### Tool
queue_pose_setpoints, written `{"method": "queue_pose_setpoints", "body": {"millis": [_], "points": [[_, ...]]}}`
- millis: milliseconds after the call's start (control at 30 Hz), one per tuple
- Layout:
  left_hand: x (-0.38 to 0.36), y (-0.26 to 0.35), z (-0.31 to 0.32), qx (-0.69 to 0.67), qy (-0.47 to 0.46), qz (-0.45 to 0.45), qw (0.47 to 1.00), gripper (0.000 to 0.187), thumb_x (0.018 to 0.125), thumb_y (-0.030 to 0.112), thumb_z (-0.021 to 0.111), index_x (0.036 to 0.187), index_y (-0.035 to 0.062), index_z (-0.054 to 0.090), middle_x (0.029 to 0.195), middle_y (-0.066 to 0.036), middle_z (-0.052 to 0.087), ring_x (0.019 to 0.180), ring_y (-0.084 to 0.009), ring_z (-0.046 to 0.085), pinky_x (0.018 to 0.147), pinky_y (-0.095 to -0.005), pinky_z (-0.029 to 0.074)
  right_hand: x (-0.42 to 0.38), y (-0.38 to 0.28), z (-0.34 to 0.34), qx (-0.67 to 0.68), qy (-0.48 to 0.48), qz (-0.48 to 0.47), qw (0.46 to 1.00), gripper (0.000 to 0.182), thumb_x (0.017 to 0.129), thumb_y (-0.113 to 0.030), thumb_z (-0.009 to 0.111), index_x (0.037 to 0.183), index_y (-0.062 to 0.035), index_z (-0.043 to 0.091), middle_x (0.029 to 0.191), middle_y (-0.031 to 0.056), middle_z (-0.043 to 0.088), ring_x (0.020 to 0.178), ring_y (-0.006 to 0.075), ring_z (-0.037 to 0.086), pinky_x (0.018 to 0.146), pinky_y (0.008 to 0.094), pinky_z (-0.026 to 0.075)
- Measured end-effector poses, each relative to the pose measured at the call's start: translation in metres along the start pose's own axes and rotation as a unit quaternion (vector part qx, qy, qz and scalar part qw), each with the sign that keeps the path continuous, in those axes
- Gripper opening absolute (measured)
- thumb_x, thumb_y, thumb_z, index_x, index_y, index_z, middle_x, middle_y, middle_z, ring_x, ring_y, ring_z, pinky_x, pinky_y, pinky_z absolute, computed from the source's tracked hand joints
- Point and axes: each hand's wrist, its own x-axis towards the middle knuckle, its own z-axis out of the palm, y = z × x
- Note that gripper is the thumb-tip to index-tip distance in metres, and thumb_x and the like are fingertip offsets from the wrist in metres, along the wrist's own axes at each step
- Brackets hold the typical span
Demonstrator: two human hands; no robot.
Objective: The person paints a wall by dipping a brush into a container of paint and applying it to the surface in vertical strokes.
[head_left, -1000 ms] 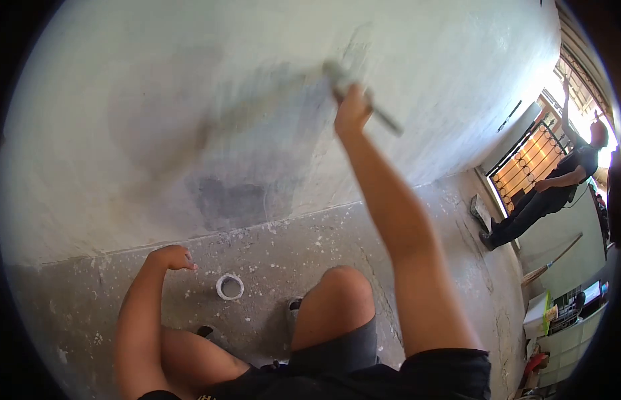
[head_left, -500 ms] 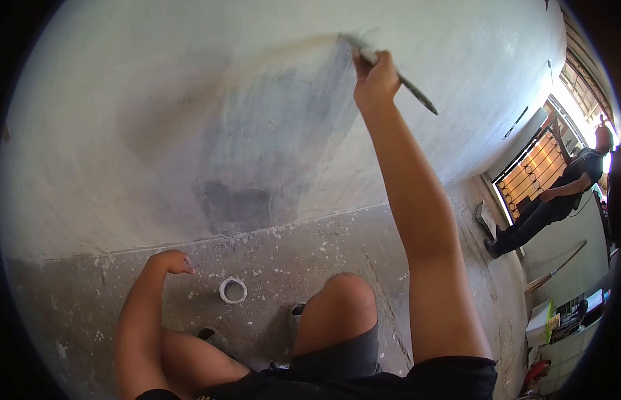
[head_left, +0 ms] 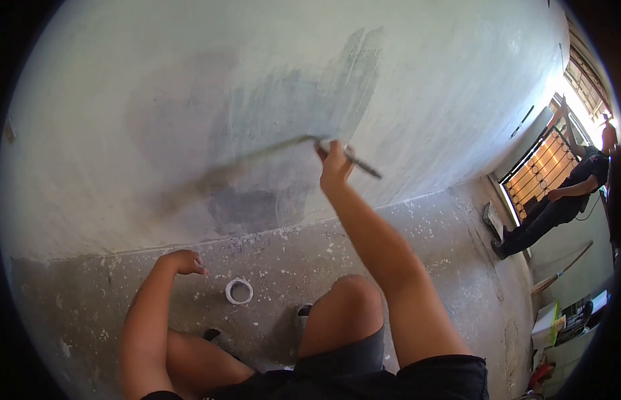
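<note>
My right hand (head_left: 336, 161) is wrapped round a paintbrush (head_left: 368, 169) in front of the wall (head_left: 430, 100). Its dark handle points down to the right, and its tip lies at the lower part of a damp-looking grey patch (head_left: 290, 100). A blurred shadow stretches left from the tip across the plaster. Low on the left, my left hand (head_left: 186, 262) hangs with bent wrist and curled fingers, nothing visible in them. On the floor near it stands a small round white-rimmed container (head_left: 239, 291), grey inside.
White specks dot the concrete floor (head_left: 417, 227). My bent knee (head_left: 344, 307) rises close to the wall. At the right another person (head_left: 567, 193) stands by an orange-lit grille (head_left: 537, 170). A broom (head_left: 564, 270) leans nearby, with boxes and a rack (head_left: 570, 323) below it.
My right hand has swept the brush down and somewhat left along the wall. The streaked top of the grey patch is now uncovered. The other person has an arm raised towards the window.
</note>
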Motion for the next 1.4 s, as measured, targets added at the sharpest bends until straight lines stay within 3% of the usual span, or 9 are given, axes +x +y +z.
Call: {"method": "queue_pose_setpoints", "body": {"millis": [200,367,533,600,667,933,1033,1133,1400], "points": [[0.017,-0.022,0.008,0.026,0.006,0.016,1.000,0.070,0.075,0.061,0.068,0.122,0.0083,0.061,0.120,-0.018,0.062,0.113,-0.0336,0.057,0.096,-0.0415,0.044,0.039,-0.116,0.106,0.085,-0.072,-0.069,0.991,0.036,0.083,-0.004,0.052,0.112,0.0074,0.034,0.099,0.0176,0.049,0.080,0.0281,0.062,0.072,0.0358,0.058],[0.025,-0.026,0.010,0.014,0.003,0.016,1.000,0.070,0.074,0.061,0.068,0.120,0.0079,0.062,0.119,-0.018,0.062,0.112,-0.0336,0.057,0.095,-0.0417,0.044,0.038,-0.115,0.111,0.127,-0.120,-0.088,0.981,0.036,0.083,-0.004,0.052,0.113,0.0057,0.035,0.102,0.0183,0.048,0.090,0.0278,0.058,0.076,0.0372,0.059],[0.010,-0.011,0.004,0.007,0.016,0.019,1.000,0.069,0.075,0.060,0.068,0.119,0.0084,0.063,0.119,-0.018,0.062,0.113,-0.0335,0.057,0.096,-0.0417,0.044,0.015,0.029,-0.026,-0.018,0.008,-0.031,0.999,0.045,0.086,-0.013,0.058,0.123,0.0048,0.039,0.107,0.0177,0.049,0.093,0.0248,0.058,0.073,0.0364,0.059],[0.006,-0.009,0.004,-0.001,0.017,0.007,1.000,0.068,0.075,0.060,0.068,0.119,0.0089,0.063,0.119,-0.018,0.062,0.113,-0.0336,0.057,0.097,-0.0417,0.044,-0.012,0.058,-0.090,-0.120,0.045,0.068,0.989,0.048,0.087,-0.013,0.057,0.125,0.0087,0.038,0.110,0.0211,0.050,0.090,0.0276,0.062,0.070,0.0359,0.060],[0.009,-0.018,0.009,0.009,0.024,0.029,0.999,0.065,0.076,0.060,0.067,0.119,0.0104,0.064,0.119,-0.018,0.062,0.113,-0.0338,0.057,0.097,-0.0417,0.043,0.001,0.091,-0.150,-0.138,0.151,0.173,0.963,0.033,0.088,-0.011,0.056,0.112,0.0085,0.044,0.100,0.0203,0.057,0.077,0.0289,0.065,0.068,0.0394,0.061],[0.007,-0.024,0.002,-0.030,-0.034,-0.043,0.998,0.065,0.076,0.059,0.067,0.117,0.0085,0.065,0.119,-0.018,0.062,0.113,-0.0336,0.057,0.097,-0.0415,0.043,0.027,0.076,-0.171,-0.038,0.189,0.254,0.948,0.021,0.087,-0.013,0.055,0.100,0.0018,0.050,0.094,0.0149,0.059,0.075,0.0268,0.064,0.075,0.0375,0.059],[0.017,-0.027,0.008,-0.022,-0.028,-0.032,0.999,0.065,0.076,0.058,0.068,0.117,0.0073,0.065,0.119,-0.019,0.062,0.112,-0.0336,0.057,0.097,-0.0412,0.044,0.031,0.073,-0.154,0.062,0.210,0.206,0.954,0.027,0.088,-0.011,0.053,0.110,0.0039,0.046,0.107,0.0170,0.055,0.097,0.0296,0.062,0.084,0.0362,0.057],[0.021,-0.015,0.006,-0.013,-0.010,-0.010,1.000,0.066,0.076,0.058,0.068,0.117,0.0072,0.064,0.119,-0.019,0.062,0.113,-0.0338,0.057,0.097,-0.0409,0.044,0.031,0.056,-0.137,0.136,0.114,0.163,0.971,0.030,0.088,-0.011,0.053,0.115,-0.0004,0.046,0.109,0.0162,0.055,0.095,0.0300,0.063,0.085,0.0380,0.056],[0.022,0.001,0.005,-0.008,-0.017,-0.010,1.000,0.064,0.076,0.058,0.068,0.116,0.0083,0.064,0.121,-0.018,0.061,0.113,-0.0339,0.056,0.097,-0.0407,0.043,0.021,0.003,-0.123,-0.008,0.143,0.049,0.988,0.028,0.090,-0.015,0.051,0.117,-0.0159,0.052,0.104,0.0095,0.061,0.086,0.0248,0.066,0.071,0.0328,0.051]]}}
